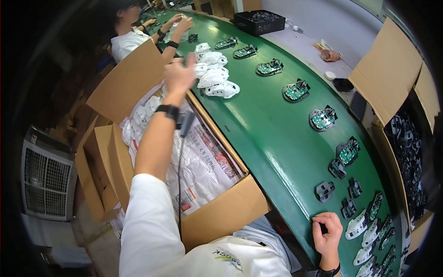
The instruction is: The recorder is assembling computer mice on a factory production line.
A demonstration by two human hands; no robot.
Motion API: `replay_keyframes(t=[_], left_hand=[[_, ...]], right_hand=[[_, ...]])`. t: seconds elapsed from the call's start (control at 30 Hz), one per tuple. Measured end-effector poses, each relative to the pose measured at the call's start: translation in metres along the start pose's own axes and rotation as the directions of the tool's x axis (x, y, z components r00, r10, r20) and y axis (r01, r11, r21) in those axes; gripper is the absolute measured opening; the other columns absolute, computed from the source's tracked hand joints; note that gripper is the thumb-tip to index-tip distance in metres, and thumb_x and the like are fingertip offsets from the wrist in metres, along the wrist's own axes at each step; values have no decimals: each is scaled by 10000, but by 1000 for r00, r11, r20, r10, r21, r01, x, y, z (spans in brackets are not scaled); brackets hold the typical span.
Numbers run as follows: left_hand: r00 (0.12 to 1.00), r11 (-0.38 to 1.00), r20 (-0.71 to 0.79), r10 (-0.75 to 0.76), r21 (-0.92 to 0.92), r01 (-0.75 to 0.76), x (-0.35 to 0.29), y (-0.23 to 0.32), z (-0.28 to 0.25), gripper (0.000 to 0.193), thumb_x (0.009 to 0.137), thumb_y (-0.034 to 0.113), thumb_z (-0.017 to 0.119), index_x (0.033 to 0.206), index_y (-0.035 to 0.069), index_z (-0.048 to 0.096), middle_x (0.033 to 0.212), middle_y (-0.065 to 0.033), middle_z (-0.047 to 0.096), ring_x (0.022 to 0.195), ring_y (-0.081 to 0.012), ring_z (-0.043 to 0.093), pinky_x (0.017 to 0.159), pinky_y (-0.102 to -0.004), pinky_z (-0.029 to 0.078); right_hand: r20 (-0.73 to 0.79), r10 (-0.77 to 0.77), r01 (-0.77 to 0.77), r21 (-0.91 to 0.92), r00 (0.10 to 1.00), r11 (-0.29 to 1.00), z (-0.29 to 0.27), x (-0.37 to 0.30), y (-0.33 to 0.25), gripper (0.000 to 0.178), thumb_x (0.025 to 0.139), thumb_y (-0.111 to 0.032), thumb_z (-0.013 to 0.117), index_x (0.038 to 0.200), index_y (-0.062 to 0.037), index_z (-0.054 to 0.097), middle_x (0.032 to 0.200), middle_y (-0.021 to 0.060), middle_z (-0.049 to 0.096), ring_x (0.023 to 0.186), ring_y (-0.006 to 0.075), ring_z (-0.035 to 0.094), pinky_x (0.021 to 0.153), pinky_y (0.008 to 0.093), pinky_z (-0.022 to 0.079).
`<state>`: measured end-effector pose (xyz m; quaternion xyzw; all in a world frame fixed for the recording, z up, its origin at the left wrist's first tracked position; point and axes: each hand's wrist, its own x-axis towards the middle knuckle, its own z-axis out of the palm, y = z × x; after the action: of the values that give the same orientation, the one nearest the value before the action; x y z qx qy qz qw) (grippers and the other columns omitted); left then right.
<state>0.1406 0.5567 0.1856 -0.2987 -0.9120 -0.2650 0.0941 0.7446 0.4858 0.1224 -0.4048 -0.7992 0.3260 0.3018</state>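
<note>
My left hand (180,76) is stretched far forward and smeared by motion; its fingers are too blurred to read. It is beside a group of white curved plastic shells (215,76) at the belt's left edge. My right hand (327,231) rests at the near edge of the green belt, fingers curled in, with nothing visible in them. Small black plastic parts (325,190) lie just beyond it. A curved row of black bases with green circuit boards (323,118) runs along the belt. White shells paired with boards (357,224) lie to its right.
An open cardboard box (230,207) with newspaper and white shells stands left of the belt (258,120). Another box (387,69) at right holds black parts. A black bin (259,22) stands at the back. A co-worker (129,37) handles something at far left.
</note>
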Motion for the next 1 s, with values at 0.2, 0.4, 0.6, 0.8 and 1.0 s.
replay_keyframes(t=[0.2,0.4,0.6,0.8,1.0], left_hand=[[929,995,361,86,-70,-66,55,-153,-5,807,746,438,764,1441,89,548,1319,-245,653,1247,-412,605,1063,-467,477],[988,923,107,-114,379,66,5,-94,42,830,784,448,770,1517,189,480,1374,-222,626,1318,-447,525,1103,-485,441],[987,983,-72,-142,111,149,-20,-101,-1,658,802,258,795,1418,160,585,1342,-231,631,1240,-417,591,1055,-468,479],[389,412,144,910,-421,-808,-97,20,-32,660,780,12,706,1398,206,574,1476,-246,487,1305,-440,532,1109,-438,439],[254,313,529,810,-23,-949,-43,14,16,755,841,59,633,1532,278,420,1546,-245,417,1375,-425,471,1142,-469,406]], right_hand=[[-11,-46,46,14,999,999,0,15,2,82,709,-16,696,790,-31,698,839,123,684,744,295,649,674,367,494],[-49,-51,49,-55,997,997,-4,20,8,75,692,-17,697,762,-41,688,813,110,685,704,290,642,638,368,497],[-44,-83,82,-27,996,996,5,31,9,67,678,-38,705,742,-54,691,797,90,687,645,255,629,579,342,492],[-32,-32,31,-38,999,999,5,31,11,59,668,-33,695,723,-52,687,778,90,681,595,223,607,539,320,480],[-27,-3,3,9,1000,1000,12,23,4,56,686,-16,690,739,-36,686,786,99,682,595,203,600,542,304,481]])
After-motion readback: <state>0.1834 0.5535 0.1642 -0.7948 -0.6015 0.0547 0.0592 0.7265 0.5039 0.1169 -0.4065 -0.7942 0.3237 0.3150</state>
